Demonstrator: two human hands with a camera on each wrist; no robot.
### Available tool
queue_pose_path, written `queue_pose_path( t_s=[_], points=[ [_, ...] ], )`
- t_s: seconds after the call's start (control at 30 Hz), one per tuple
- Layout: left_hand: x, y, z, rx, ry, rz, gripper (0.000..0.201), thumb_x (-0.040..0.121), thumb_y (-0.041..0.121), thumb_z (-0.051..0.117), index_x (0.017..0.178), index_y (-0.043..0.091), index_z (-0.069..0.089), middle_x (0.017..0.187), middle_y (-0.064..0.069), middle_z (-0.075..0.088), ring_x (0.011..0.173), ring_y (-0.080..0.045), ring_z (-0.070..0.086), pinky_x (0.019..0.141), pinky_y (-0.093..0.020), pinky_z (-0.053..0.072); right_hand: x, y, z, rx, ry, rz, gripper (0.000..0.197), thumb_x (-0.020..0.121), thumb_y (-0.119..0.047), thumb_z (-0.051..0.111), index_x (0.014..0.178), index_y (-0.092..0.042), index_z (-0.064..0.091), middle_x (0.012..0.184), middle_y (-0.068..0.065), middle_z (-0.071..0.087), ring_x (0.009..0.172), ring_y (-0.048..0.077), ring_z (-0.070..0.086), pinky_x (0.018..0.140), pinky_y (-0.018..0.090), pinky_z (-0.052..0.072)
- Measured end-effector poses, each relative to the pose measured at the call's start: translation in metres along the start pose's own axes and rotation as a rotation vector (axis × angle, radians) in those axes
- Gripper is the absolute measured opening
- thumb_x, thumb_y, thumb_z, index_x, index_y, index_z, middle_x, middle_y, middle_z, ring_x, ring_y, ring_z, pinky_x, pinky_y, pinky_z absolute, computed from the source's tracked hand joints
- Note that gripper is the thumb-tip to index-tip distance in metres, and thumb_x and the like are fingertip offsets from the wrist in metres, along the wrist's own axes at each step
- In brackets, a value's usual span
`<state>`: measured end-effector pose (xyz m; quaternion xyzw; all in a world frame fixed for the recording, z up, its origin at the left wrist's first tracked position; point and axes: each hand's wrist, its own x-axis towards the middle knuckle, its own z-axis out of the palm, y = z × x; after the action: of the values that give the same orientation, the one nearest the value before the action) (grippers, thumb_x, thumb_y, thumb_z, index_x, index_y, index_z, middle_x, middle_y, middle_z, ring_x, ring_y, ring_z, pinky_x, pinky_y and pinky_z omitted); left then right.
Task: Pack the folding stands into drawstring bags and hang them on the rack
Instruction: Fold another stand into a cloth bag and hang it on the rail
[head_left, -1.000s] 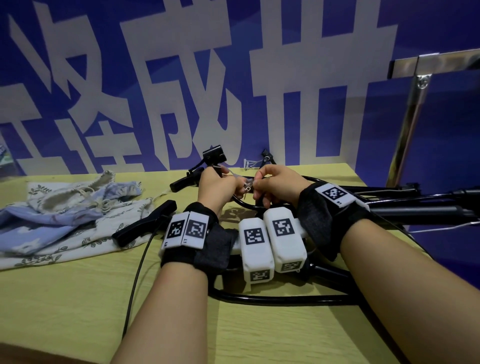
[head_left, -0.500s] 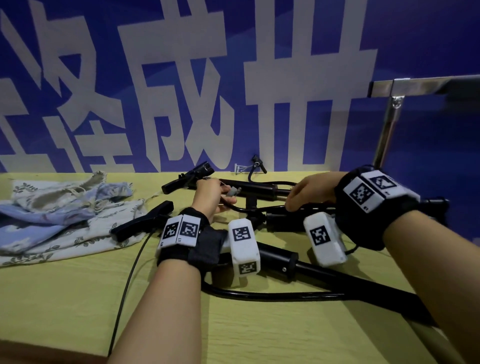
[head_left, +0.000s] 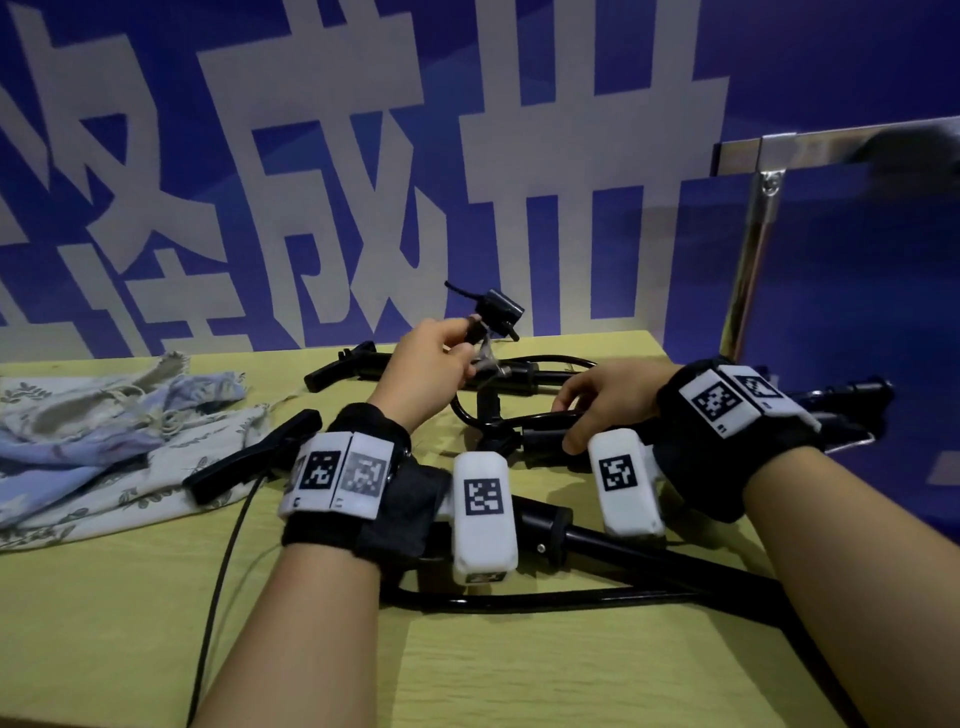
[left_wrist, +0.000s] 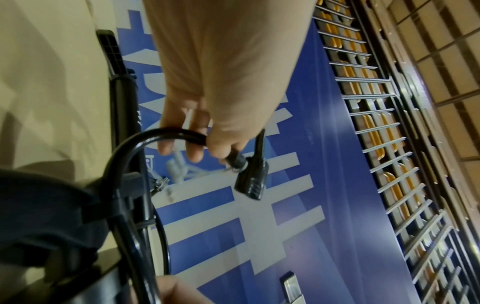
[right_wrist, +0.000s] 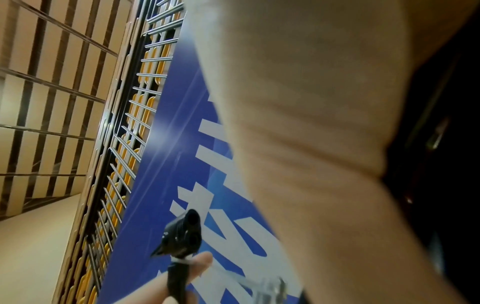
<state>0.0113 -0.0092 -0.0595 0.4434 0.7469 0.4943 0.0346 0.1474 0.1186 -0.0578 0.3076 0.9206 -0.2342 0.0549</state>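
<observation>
A black folding stand (head_left: 524, 371) with a bendy black neck (left_wrist: 135, 144) lies across the far middle of the yellow table (head_left: 130, 623). My left hand (head_left: 465, 348) pinches the neck's end just under its small black clamp head (head_left: 501, 309) and holds it raised above the table. In the left wrist view my left hand (left_wrist: 207, 148) is curled round that neck, and the head (left_wrist: 250, 183) hangs past the fingers. My right hand (head_left: 569, 423) curls down over the stand's tube to the right. Patterned drawstring bags (head_left: 104, 431) lie heaped at the left. The right wrist view shows mostly palm, plus the head (right_wrist: 184, 232).
A steel rack (head_left: 753, 249) rises past the table's right edge. A second black stand (head_left: 649, 551) lies diagonally under my wrists, with a black handle (head_left: 249, 460) and thin cable (head_left: 218, 571) at the left. More black poles (head_left: 841, 392) stick out right. A blue banner backs the table.
My left hand has raised the neck end, so the clamp head now stands above the table. My right hand came in from the right and closed on the stand's tube.
</observation>
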Motion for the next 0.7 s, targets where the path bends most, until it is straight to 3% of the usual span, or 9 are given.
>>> queue_pose_path(
  t_s=[0.13,0.17,0.23,0.3,0.4,0.47,0.53,0.63,0.7],
  points=[
    [-0.004,0.006,0.001,0.078,0.038,0.111,0.018,0.088,0.003,0.058,0.100,0.017,0.061,0.081,0.006,0.058,0.080,-0.015,0.067,0.074,-0.018,0.051,-0.001,0.003,0.002,-0.035,0.075,-0.027,0.032,0.073,-0.039,0.076,0.094,-0.030,0.054,0.084,-0.014,0.055,0.071,0.002,0.048,0.056,0.022,0.033],
    [-0.006,0.008,0.003,0.113,0.025,0.132,0.016,0.086,0.004,0.061,0.094,0.018,0.062,0.082,0.006,0.060,0.082,-0.014,0.066,0.072,-0.014,0.049,-0.001,0.003,0.002,-0.046,0.088,-0.033,0.033,0.073,-0.039,0.076,0.094,-0.029,0.052,0.083,-0.013,0.054,0.071,0.003,0.047,0.056,0.022,0.033],
    [-0.008,0.011,0.011,0.173,-0.025,0.162,0.015,0.086,0.004,0.064,0.091,0.018,0.068,0.086,0.007,0.063,0.086,-0.009,0.061,0.080,-0.015,0.048,-0.002,0.003,0.002,-0.056,0.091,-0.048,0.037,0.073,-0.040,0.075,0.098,-0.027,0.052,0.090,-0.007,0.058,0.076,0.008,0.051,0.060,0.023,0.037],
    [-0.010,0.013,0.019,0.252,-0.073,0.170,0.020,0.089,0.004,0.060,0.100,0.016,0.072,0.094,0.005,0.064,0.088,-0.007,0.056,0.087,-0.017,0.043,-0.004,0.003,0.001,-0.028,0.079,-0.062,0.043,0.075,-0.037,0.075,0.108,-0.025,0.051,0.090,-0.007,0.058,0.078,0.008,0.052,0.061,0.021,0.038],
    [-0.010,0.012,0.025,0.374,-0.159,0.131,0.033,0.091,0.002,0.052,0.118,0.016,0.066,0.114,0.002,0.064,0.096,-0.010,0.056,0.084,-0.015,0.039,-0.005,0.003,0.001,0.028,0.119,-0.063,0.050,0.076,-0.032,0.075,0.117,-0.021,0.048,0.090,-0.007,0.055,0.069,0.002,0.047,0.055,0.018,0.034],
    [-0.009,0.010,0.025,0.413,-0.207,0.099,0.041,0.091,-0.002,0.048,0.123,0.018,0.063,0.127,0.000,0.059,0.112,-0.016,0.055,0.091,-0.018,0.038,-0.003,0.004,0.000,0.077,0.137,-0.064,0.064,0.076,-0.030,0.075,0.129,-0.019,0.041,0.100,-0.004,0.054,0.075,0.007,0.051,0.056,0.018,0.036],
    [-0.010,0.009,0.026,0.447,-0.262,0.060,0.046,0.091,-0.003,0.045,0.129,0.020,0.059,0.134,-0.001,0.054,0.117,-0.021,0.053,0.093,-0.023,0.040,-0.001,0.005,0.001,0.084,0.129,-0.051,0.077,0.076,-0.032,0.075,0.137,-0.021,0.031,0.107,-0.003,0.052,0.086,0.013,0.053,0.058,0.018,0.037],
    [-0.011,0.009,0.028,0.493,-0.374,0.011,0.052,0.092,-0.002,0.039,0.137,0.022,0.049,0.142,0.002,0.046,0.120,-0.024,0.051,0.086,-0.021,0.040,0.003,0.007,0.002,0.128,0.099,-0.048,0.086,0.074,-0.032,0.076,0.141,-0.024,0.022,0.107,-0.001,0.055,0.089,0.015,0.056,0.063,0.020,0.042],
    [-0.011,0.008,0.029,0.491,-0.414,-0.007,0.053,0.093,0.000,0.037,0.140,0.022,0.045,0.146,0.000,0.041,0.123,-0.021,0.048,0.083,-0.017,0.038,0.004,0.006,0.002,0.129,0.073,-0.063,0.083,0.074,-0.031,0.076,0.140,-0.030,0.024,0.112,0.000,0.056,0.090,0.015,0.056,0.072,0.025,0.044]
  ],
)
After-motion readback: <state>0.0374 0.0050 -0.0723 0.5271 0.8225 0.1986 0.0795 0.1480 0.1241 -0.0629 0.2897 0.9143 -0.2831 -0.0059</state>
